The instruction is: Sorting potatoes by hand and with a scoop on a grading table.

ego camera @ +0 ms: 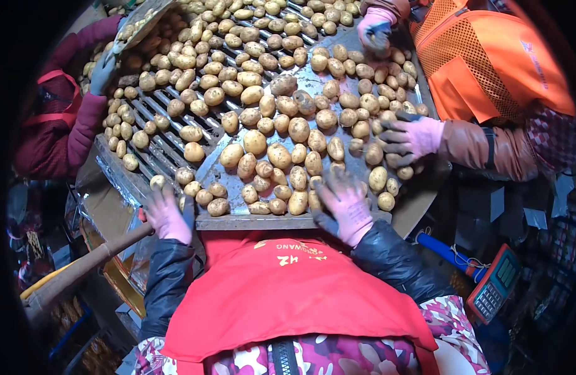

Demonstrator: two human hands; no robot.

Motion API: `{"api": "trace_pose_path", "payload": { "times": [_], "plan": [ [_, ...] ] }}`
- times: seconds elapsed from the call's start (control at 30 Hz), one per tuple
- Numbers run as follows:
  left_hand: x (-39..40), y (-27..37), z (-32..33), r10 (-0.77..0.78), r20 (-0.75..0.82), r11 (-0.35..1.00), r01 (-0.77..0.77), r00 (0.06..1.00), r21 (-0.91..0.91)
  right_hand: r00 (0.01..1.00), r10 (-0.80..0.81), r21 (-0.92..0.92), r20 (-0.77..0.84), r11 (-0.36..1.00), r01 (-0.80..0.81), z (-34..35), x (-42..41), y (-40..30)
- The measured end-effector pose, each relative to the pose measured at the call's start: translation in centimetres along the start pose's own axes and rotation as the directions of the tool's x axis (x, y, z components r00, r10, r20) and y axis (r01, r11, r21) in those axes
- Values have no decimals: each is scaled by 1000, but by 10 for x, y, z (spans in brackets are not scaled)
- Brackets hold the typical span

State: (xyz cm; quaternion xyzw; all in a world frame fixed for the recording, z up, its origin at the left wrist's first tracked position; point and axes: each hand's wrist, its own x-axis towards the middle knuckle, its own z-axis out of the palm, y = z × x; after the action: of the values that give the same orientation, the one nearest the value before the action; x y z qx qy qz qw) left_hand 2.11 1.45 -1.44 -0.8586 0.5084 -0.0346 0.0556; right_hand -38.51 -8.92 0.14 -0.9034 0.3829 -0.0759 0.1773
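Note:
Before me, many potatoes (278, 155) lie on a metal sorting table (227, 179), smooth sheet in the middle and slatted bars at the left. My left hand (170, 216), in a pink glove with dark fingers, rests at the table's near-left corner. Its fingers are beside a few potatoes, one of them partly hidden behind it. My right hand (345, 210), gloved alike, lies palm down over the raised front edge (255, 222). Its spread fingers reach onto potatoes and hide some of them; no potato is visibly gripped.
At the right, a co-worker in an orange vest (494, 61) has both gloved hands among potatoes. Another person's gloved hands hold a potato-filled scoop or basket (145, 23) at upper left. A pole (96, 260) slants beside my left arm; a scale display (494, 283) stands lower right.

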Motion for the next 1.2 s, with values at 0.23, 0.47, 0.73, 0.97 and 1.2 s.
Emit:
{"api": "trace_pose_path", "payload": {
  "times": [0.23,0.47,0.73,0.97,1.2],
  "plan": [
    [-27,102,5,326,54,881,-282,944,-381,926,-378,34,14,926,377,20,50,-10],
    [-6,81,-31,572,-114,621,-519,813,-587,987,95,-235,-133,964,-124,4,74,64],
    [92,-21,-2,-390,-114,917,396,914,34,998,10,-52,-62,999,-14,17,55,-1],
    [8,69,-10,37,-171,955,-85,985,-283,1000,-28,-60,8,998,28,18,64,-9],
    [-17,58,-47,40,-125,925,-84,991,-370,996,-45,-90,-80,995,37,19,70,-9]
  ]
}}
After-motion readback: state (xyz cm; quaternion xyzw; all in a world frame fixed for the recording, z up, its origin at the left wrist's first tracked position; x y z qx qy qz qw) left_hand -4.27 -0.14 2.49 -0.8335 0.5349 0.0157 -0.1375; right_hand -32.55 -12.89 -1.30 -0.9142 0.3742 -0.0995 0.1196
